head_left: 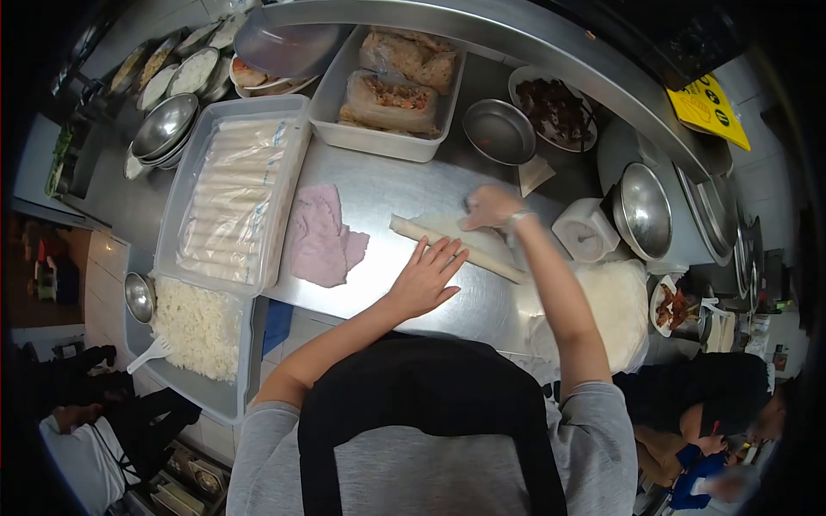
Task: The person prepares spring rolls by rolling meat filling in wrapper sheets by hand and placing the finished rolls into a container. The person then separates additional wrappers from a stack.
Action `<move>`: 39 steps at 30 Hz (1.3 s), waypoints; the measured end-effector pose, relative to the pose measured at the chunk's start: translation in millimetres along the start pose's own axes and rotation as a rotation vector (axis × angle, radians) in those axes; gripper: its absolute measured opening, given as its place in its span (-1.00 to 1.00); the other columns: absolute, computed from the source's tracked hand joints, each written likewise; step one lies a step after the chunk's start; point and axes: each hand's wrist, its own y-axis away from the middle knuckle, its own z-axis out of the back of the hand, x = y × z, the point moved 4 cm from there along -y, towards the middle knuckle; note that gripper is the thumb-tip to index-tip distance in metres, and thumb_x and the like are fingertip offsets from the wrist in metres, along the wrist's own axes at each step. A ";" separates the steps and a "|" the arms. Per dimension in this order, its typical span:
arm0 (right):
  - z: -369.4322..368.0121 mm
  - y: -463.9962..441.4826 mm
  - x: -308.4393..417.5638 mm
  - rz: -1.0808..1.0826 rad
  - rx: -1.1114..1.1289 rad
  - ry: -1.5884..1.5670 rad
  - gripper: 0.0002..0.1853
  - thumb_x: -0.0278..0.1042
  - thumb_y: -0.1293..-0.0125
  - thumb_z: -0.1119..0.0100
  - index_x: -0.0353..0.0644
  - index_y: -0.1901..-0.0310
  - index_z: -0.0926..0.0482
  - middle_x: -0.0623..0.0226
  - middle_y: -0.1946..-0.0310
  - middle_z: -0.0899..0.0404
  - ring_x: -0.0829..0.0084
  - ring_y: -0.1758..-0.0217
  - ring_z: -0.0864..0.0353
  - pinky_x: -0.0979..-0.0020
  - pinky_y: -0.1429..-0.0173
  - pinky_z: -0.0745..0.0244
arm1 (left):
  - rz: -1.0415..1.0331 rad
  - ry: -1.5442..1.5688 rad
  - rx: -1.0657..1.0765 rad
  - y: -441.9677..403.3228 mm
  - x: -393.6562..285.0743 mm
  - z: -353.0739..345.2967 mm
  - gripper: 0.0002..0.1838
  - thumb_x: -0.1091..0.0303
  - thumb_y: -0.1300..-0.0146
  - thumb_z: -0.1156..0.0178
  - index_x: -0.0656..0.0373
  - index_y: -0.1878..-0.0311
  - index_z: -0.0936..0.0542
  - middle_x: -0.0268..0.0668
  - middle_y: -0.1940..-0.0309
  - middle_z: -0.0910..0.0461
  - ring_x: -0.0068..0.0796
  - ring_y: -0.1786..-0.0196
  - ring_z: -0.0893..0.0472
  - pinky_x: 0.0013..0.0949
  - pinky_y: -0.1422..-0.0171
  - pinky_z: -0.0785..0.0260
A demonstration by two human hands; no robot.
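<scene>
A long, thin, pale spring roll [413, 229] lies slantwise on the steel worktop [361, 168]. My left hand [428, 279] rests with outstretched fingers on its near side, fingertips touching it. Beyond the roll spreads the thin, see-through loose part of its wrapper [441, 226]. Over the wrapper's far edge is my right hand [492, 208], slightly blurred, its fingers curled together; whatever may be between them is hidden. A stack of pale wrappers [602, 314] sits near my right forearm. To the left of the roll lies a crumpled pink cloth [323, 236].
Finished rolls fill a plastic tub [297, 155] at left. Behind stands a white bin [413, 148] with bagged filling. A metal bowl [499, 132], a white container [585, 230] and a steel bowl [644, 211] stand right. Other people [705, 421] are nearby.
</scene>
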 end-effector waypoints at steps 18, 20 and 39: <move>-15.5 -10.6 11.7 -0.221 0.038 0.095 -0.39 0.04 0.13 -0.54 -0.27 0.13 -0.66 0.01 0.07 -0.65 0.10 0.00 -0.66 0.18 -0.14 -0.50 | 0.011 -0.017 -0.013 2.7 1.5 -1.0 -0.26 0.05 -0.29 -0.14 0.10 -0.46 -0.17 -0.13 -0.44 -0.15 -0.10 -0.47 -0.13 0.12 -0.54 0.14; -13.1 -2.4 -5.2 -0.150 0.127 0.224 -0.38 0.12 0.18 -0.54 -0.29 0.22 -0.68 -0.04 0.18 -0.67 0.02 0.08 -0.66 0.14 -0.01 -0.51 | 0.005 0.006 -0.028 1.7 1.8 -2.0 -0.26 0.05 -0.29 -0.14 0.09 -0.46 -0.18 -0.12 -0.43 -0.16 -0.11 -0.47 -0.13 0.13 -0.54 0.14; -17.7 -26.8 45.7 -0.189 0.019 0.130 -0.37 0.03 0.17 -0.57 -0.27 0.13 -0.67 0.03 0.06 -0.66 0.04 -0.01 -0.65 0.15 -0.09 -0.53 | -0.015 -0.076 -0.055 1.5 -0.6 -2.7 -0.29 0.02 -0.29 -0.13 0.11 -0.42 -0.23 -0.13 -0.40 -0.21 -0.13 -0.46 -0.16 0.09 -0.54 0.09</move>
